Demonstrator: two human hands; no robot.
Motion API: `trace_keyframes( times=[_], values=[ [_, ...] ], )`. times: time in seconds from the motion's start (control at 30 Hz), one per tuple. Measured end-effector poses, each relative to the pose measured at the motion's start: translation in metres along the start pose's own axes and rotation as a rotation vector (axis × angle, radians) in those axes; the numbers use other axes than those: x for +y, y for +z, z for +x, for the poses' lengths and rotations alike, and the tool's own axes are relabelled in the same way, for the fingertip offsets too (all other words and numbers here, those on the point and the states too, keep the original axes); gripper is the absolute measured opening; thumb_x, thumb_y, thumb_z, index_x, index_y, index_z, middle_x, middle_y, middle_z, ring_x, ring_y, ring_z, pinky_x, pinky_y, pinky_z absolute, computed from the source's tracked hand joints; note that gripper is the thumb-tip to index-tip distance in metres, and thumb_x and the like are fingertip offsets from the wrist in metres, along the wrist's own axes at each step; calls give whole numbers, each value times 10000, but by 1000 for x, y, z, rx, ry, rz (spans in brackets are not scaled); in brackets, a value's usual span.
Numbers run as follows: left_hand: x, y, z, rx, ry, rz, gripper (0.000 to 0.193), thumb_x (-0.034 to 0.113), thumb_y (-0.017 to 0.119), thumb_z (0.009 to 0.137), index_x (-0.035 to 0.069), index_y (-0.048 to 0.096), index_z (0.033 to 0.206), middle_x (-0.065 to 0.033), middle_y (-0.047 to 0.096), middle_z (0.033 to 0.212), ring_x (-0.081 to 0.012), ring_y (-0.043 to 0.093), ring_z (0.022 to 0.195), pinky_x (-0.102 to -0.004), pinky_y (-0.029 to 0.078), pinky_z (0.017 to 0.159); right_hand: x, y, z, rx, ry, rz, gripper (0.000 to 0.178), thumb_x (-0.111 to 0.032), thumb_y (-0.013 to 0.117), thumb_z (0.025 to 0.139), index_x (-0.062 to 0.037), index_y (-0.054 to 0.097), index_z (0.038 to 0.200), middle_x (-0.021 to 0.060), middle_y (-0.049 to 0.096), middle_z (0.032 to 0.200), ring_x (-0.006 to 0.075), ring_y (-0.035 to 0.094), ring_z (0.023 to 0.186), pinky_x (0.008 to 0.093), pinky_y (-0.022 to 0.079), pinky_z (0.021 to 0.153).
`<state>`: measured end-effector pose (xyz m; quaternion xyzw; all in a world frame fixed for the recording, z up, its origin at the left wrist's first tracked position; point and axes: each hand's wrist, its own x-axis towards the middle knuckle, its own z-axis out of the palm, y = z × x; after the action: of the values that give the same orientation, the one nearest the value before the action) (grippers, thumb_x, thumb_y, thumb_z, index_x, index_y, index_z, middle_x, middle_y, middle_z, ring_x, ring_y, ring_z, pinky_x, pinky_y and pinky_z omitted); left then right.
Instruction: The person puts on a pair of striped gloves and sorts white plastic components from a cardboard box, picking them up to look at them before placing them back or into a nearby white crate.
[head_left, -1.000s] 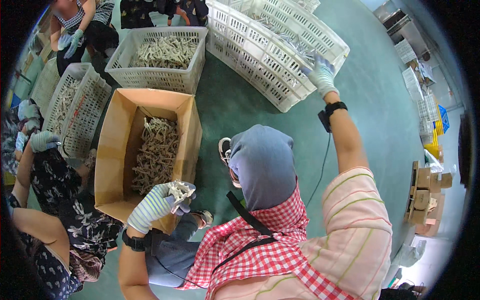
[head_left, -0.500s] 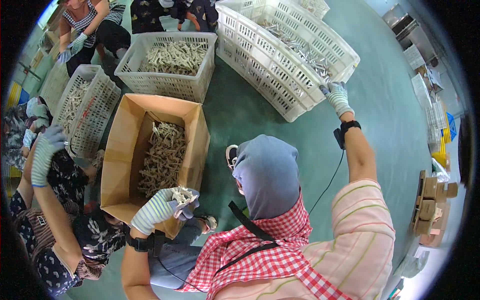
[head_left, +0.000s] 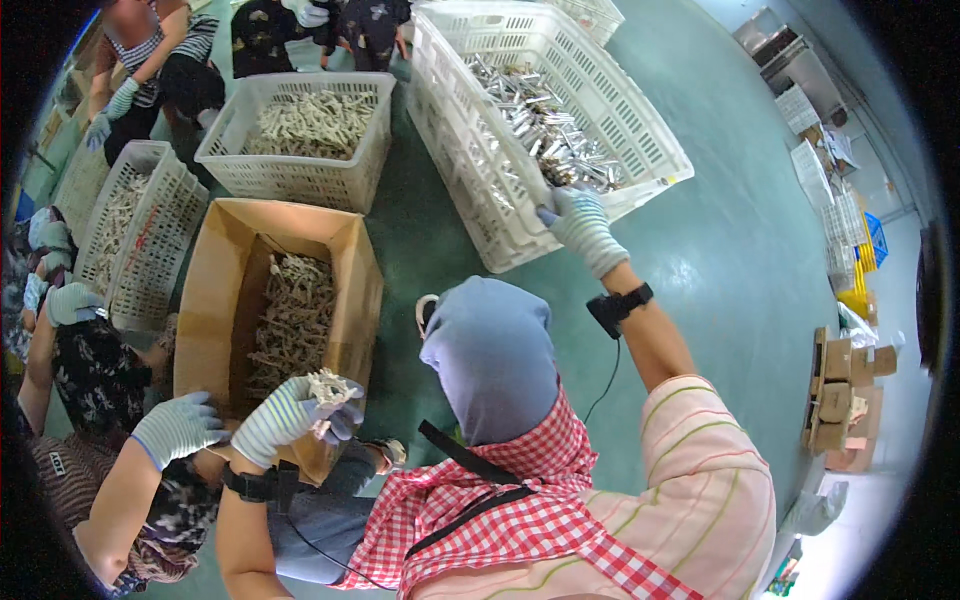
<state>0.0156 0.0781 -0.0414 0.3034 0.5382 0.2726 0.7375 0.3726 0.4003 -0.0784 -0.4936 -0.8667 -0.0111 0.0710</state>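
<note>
My left hand (head_left: 280,420), in a striped glove, is closed around a small cluster of pale, knobbly pieces (head_left: 328,388) above the near edge of a brown cardboard box (head_left: 350,260). Similar grey-beige pieces (head_left: 295,320) lie piled inside that box; I cannot make out their exact kind. My right arm reaches forward, and its gloved hand (head_left: 585,235) is closed over the near rim of a white slotted plastic crate (head_left: 460,170). Shiny silver, slim metal parts (head_left: 560,130) lie loose in the crate. My right fingertips are partly hidden at the rim.
A co-worker's gloved hand (head_left: 185,430) lies close to my left wrist at the box. Beyond the box stand a white crate (head_left: 290,170) of pale pieces and a tilted one (head_left: 150,250). More people sit at the upper left. Cartons (head_left: 845,390) are stacked far right.
The silver-filled crate has come nearer, with my right hand at its rim. My left hand keeps the pale pieces. A co-worker's hand has come to the box's near left edge.
</note>
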Motion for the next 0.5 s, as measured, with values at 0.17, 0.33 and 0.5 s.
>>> trace_keyframes(
  times=[0.17,0.33,0.5],
  values=[
    [-14,-14,10,16,71,237,358,271,599,907,1,614,1142,-108,695,880,-144,657,694,-253,516,613,-47,4,4,4,-99,125,410,-398,660,749,10,650,791,202,638,803,379,582,876,457,442,819],
    [3,-4,6,44,-16,58,317,223,581,924,-2,608,1146,-111,695,827,-131,638,626,-234,491,555,-95,6,25,-118,-248,221,454,-425,629,764,21,661,842,240,645,879,395,597,922,454,460,834],
    [-2,-18,15,29,-1,504,333,225,605,891,-18,621,1118,-117,692,817,-149,649,653,-245,498,565,-126,11,53,-147,-322,441,518,-441,527,788,51,686,814,272,649,824,407,639,841,456,490,799]
  ],
)
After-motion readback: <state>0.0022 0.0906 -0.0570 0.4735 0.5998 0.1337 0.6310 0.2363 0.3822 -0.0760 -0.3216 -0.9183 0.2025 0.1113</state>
